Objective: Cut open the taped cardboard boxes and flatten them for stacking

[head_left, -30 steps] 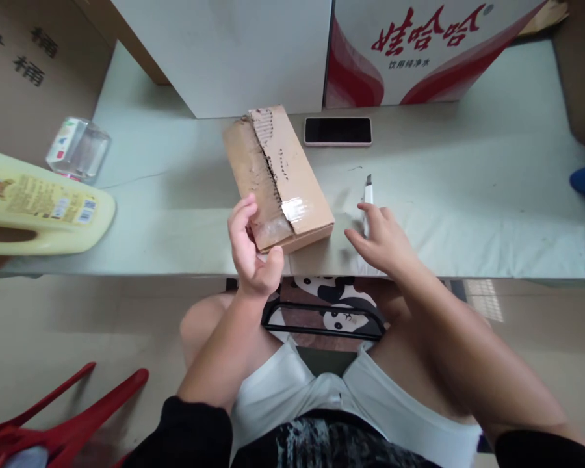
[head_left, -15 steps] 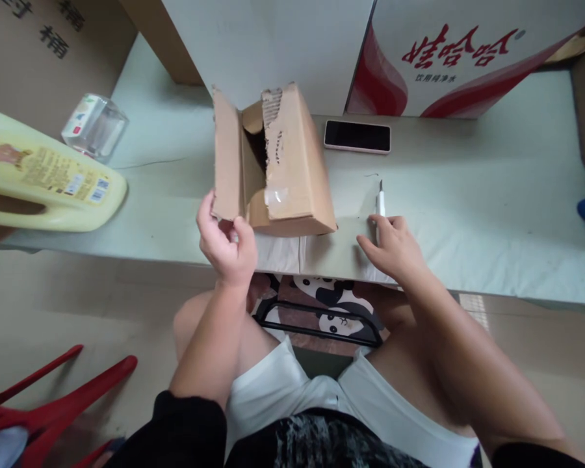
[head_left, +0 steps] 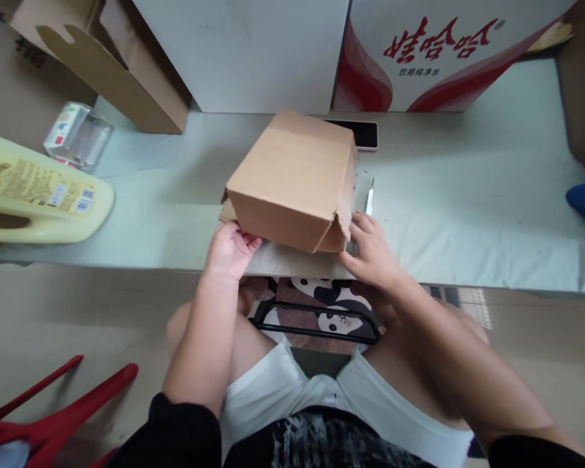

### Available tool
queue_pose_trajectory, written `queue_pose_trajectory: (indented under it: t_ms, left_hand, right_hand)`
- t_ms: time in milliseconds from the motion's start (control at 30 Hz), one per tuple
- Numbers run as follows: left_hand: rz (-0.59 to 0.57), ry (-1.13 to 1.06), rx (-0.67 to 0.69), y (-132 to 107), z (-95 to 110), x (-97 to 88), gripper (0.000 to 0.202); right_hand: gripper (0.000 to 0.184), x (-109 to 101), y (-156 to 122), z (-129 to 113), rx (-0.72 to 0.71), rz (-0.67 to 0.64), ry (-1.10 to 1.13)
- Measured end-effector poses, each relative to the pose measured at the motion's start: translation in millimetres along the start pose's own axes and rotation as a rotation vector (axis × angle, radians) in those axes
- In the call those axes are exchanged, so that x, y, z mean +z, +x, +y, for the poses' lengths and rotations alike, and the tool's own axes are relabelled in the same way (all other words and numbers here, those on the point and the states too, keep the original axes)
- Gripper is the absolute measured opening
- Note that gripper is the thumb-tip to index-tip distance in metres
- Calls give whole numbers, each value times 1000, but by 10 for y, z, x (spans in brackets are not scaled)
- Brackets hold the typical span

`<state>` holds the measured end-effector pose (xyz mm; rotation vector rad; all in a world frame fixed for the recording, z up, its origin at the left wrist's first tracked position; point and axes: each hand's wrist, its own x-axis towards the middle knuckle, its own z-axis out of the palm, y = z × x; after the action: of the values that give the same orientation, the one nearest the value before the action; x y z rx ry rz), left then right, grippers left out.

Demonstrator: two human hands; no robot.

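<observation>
L grip (head_left: 233, 250) curled shut on box (head_left: 287, 172), near L bottom edge; R grip (head_left: 369, 250) half open, touching torn near R corner. Box mid-counter (head_left: 468, 201), nr front. Knife (head_left: 369, 201) just R, phone (head_left: 368, 135) partly hidden, far side; jug (head_left: 43, 195) well L.

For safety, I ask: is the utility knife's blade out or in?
Out: the utility knife shows a dark blade beyond its white handle.

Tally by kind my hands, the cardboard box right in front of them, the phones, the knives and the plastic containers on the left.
Hands: 2, left hand and right hand
Boxes: 1, cardboard box
Phones: 1, partly hidden phone
Knives: 1, white knife
Plastic containers: 2, yellow jug and clear container
Total: 7
</observation>
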<state>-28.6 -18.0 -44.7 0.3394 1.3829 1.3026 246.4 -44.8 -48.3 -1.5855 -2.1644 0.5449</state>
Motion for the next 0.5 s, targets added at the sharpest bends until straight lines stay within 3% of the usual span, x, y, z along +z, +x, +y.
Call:
queue_pose_trajectory:
  t_ms: [100, 233, 300, 400, 500]
  left_hand:
    - [-48, 77, -33, 1, -83, 31, 18]
    - [1, 182, 176, -9, -144, 68, 32]
    - [27, 217, 291, -11, -147, 61, 37]
    - [-2, 287, 355, 12, -149, 10, 40]
    - [-17, 387, 456, 70, -170, -63, 28]
  right_hand:
    - [67, -3, 1, 65, -50, 23, 59]
    - [85, -52, -2, 92, -92, 106, 150]
    - [81, -93, -6, 70, -126, 161, 205]
    - [64, -175, -6, 17, -148, 191, 269]
    - [54, -245, -1, -32, -166, 254, 320]
